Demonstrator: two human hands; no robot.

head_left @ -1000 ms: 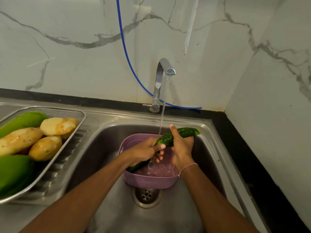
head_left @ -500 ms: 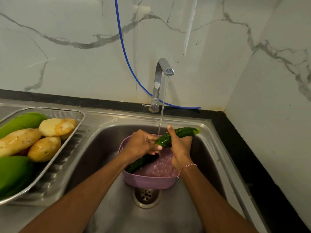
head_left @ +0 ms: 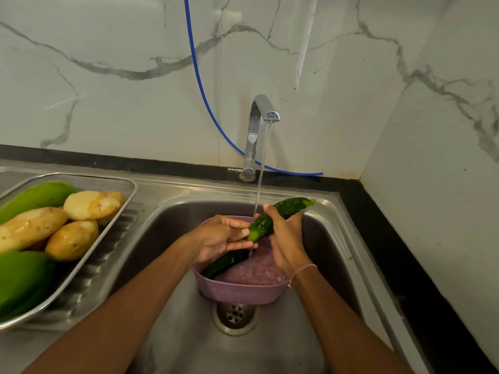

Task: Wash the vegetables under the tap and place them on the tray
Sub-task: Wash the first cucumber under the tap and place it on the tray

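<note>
The right hand [head_left: 286, 240] grips the cucumber [head_left: 280, 213] around its middle, fingers wrapped over the far side and thumb lying up along the near side. The left hand [head_left: 220, 236] holds the pale lower end of it, thumb above and fingers below, only slightly curled. The cucumber slants up and to the right between them, its stem end jutting past the right hand toward the far right corner of the sink [head_left: 167, 238]. A thin stream of water [head_left: 260, 171] from the tap [head_left: 260, 109] falls just left of the right thumb and strikes the cucumber near its lower end.

A beaded bracelet [head_left: 302, 269] circles the right wrist. Directly beneath both hands sits a purple colander [head_left: 243, 292], holding bubbling water and a second cucumber [head_left: 224, 263], which leans against its left wall with its upper part hidden under the left hand. The colander stands in the basin just behind the drain [head_left: 235, 315].

On the draining board to the left, well apart from the hands, lies the metal tray [head_left: 129, 183]. It carries three peeled potatoes [head_left: 91, 205] and two large green fruits [head_left: 21, 279], all touching. A blue hose [head_left: 205, 95] runs down the marble wall [head_left: 108, 103] and passes behind the tap.
</note>
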